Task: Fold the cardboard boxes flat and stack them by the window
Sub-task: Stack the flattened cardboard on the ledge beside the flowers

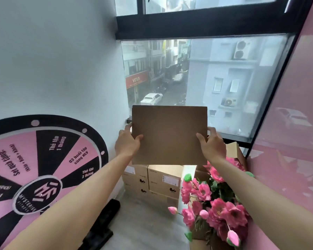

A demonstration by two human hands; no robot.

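Observation:
A flat brown piece of cardboard (pixel 169 135) is held upright in the air in front of the window (pixel 206 83). My left hand (pixel 127 142) grips its left edge, thumb on the near face. My right hand (pixel 212 143) grips its right edge the same way. Below the cardboard, several closed cardboard boxes (pixel 152 183) stand stacked on the floor against the window wall. The lower part of the window sill is hidden behind the cardboard.
A pink and black prize wheel (pixel 43 168) leans on the white wall at left. Pink artificial flowers (pixel 213 204) fill an open box at lower right. A pink wall (pixel 293 141) stands at right. A black object (pixel 101 226) lies on the grey floor.

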